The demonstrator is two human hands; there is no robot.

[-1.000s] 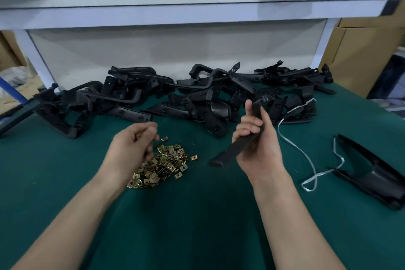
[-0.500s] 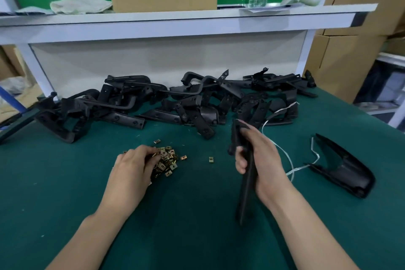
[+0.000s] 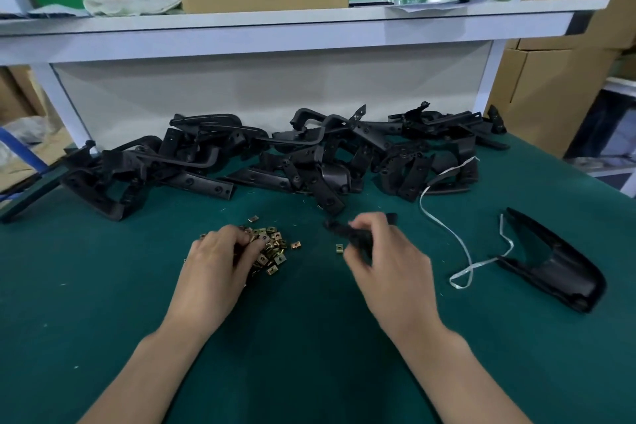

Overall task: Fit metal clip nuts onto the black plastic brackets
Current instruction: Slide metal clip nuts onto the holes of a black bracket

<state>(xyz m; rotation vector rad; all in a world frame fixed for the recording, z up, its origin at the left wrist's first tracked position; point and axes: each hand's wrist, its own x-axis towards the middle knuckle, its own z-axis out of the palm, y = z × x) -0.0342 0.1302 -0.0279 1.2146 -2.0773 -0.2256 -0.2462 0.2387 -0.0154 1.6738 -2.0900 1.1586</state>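
Left hand [image 3: 216,268] with fingers curled into clip nut pile [image 3: 272,248], whether gripping one unclear, right hand [image 3: 389,265] clamped round black bracket [image 3: 347,232] beside stray nut [image 3: 339,248], bracket heap [image 3: 309,162] lining the far edge, open green mat [image 3: 303,337] toward near edge.

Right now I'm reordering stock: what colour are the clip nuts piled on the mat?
Brassy gold; the clip nuts show best in the head view.

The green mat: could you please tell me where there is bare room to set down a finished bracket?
Bare mat lies left of the left hand, in front of the bracket pile, and between the forearms at the front edge. Crowded: the clip nuts, and the strap beside the lone bracket, right.
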